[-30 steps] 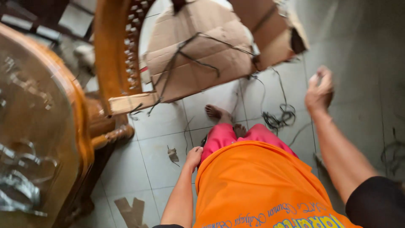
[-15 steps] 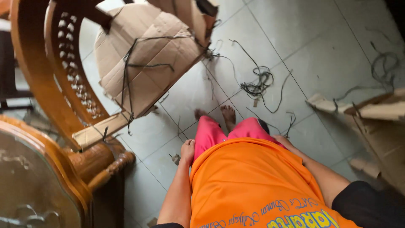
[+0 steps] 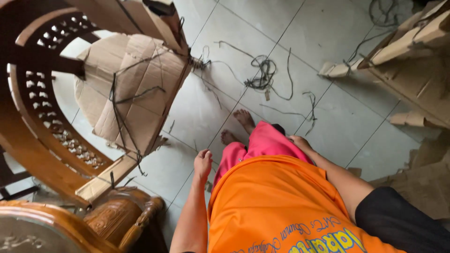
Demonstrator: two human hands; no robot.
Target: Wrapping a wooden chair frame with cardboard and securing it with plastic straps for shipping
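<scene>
I stand barefoot on a grey tiled floor [image 3: 328, 117], in an orange shirt and pink trousers. My left hand [image 3: 203, 161] hangs at my side with its fingers loosely curled and holds nothing. My right hand [image 3: 300, 141] rests against my right thigh, also without anything in it. To my left stands a carved wooden chair [image 3: 42, 122] partly wrapped in cardboard sheets [image 3: 136, 89] bound with black strapping. The left hand is the one nearest to that chair, but does not touch it.
Cut black straps [image 3: 265, 75] lie tangled on the tiles ahead of my feet. Torn cardboard pieces [image 3: 417, 70] are stacked at the right. Another carved wooden arm [image 3: 122, 220] is at the lower left. More cord [image 3: 382, 9] lies at the top right.
My right arm has dropped from a raised position out to the side down to my thigh. The view has swung right and down, so the cardboard pile at the right has come into sight.
</scene>
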